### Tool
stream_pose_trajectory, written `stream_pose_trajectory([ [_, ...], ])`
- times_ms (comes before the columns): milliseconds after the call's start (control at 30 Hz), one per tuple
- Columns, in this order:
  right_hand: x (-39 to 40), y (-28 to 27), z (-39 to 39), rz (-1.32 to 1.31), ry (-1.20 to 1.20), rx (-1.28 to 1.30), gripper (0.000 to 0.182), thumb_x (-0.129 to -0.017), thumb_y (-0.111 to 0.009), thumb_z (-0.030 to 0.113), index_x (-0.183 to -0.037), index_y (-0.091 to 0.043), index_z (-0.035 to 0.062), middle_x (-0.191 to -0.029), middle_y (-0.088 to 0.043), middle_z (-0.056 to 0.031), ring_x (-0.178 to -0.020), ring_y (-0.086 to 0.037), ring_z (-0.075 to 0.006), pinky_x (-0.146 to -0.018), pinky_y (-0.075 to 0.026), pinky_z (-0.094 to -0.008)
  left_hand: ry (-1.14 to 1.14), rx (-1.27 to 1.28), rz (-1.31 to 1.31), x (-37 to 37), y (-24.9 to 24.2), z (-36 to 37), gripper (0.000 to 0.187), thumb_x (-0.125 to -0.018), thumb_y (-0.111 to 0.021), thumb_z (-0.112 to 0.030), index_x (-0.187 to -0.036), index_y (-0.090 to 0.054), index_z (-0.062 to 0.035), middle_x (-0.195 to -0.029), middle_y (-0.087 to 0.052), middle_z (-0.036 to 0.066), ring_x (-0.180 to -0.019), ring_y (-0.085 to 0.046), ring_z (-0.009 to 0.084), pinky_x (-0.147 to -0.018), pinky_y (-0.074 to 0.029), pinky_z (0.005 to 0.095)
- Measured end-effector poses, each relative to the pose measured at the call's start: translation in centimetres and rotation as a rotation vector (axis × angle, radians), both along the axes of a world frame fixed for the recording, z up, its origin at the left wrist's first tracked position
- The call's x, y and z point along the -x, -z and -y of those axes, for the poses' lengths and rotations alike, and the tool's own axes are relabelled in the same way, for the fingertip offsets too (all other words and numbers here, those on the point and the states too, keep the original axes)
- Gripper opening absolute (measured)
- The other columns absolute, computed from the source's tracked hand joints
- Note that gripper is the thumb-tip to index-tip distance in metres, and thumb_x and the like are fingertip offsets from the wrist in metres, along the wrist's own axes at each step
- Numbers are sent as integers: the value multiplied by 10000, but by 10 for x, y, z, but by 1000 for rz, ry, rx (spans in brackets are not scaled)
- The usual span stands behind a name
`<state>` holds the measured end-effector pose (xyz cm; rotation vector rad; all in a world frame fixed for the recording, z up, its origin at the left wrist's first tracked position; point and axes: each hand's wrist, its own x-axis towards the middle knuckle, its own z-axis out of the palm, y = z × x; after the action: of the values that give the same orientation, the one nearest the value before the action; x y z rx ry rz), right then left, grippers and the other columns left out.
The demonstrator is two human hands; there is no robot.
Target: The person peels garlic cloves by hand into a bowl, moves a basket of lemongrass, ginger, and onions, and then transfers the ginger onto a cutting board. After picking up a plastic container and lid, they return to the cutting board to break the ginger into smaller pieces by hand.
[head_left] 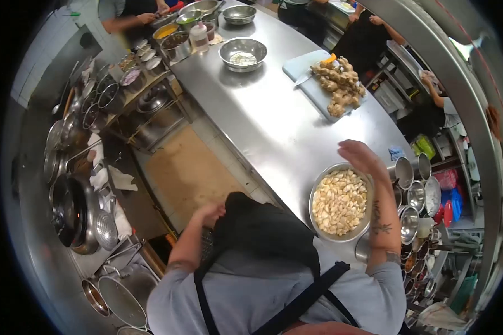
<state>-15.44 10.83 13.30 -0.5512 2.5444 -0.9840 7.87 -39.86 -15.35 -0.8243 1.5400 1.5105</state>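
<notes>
A steel bowl (311, 215) full of pale peeled cloves stands at the near edge of the steel table, in front of my body and to the right. Above its far rim is my right hand (363, 157), fingers stretched out and holding nothing; the tattooed forearm passes along the bowl's right side. My left hand (211, 213) is low on the left, beside my black apron (262, 226). Its fingers are blurred and partly hidden, so I cannot tell whether they hold anything.
On the steel table (246, 120), a light blue cutting board (299, 63) bears a knife (303, 78) and ginger (341, 86). Farther left stands a steel bowl (243, 54). Stoves and pots line the left; racked bowls stand right. Other people work at the far side.
</notes>
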Motion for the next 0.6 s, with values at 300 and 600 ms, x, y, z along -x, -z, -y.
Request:
stream_pose_trajectory([
  [300, 24, -6, 87, 473, 464, 279, 375, -982, -584, 266, -1255, -582, 8, -1085, -676, -88, -1004, -639, -178, -856, -521, -330, 463, -353, -447, 347, -141, -10, 258, -990, -547, -301, -1059, -610, -60, -892, -657, 47, -744, -619, 136, -650, -514, 274],
  [600, 117, 167, 83, 149, 1469, 549, 470, -982, -493, 404, -1158, -613, -14, -1130, -657, -160, -1021, -636, -277, -839, -521, -415, 477, 269, -1151, 592, -107, -84, 479, -894, -623, -244, -1263, -494, 31, -1240, -547, 211, -1089, -570, 343, -911, -496, 413],
])
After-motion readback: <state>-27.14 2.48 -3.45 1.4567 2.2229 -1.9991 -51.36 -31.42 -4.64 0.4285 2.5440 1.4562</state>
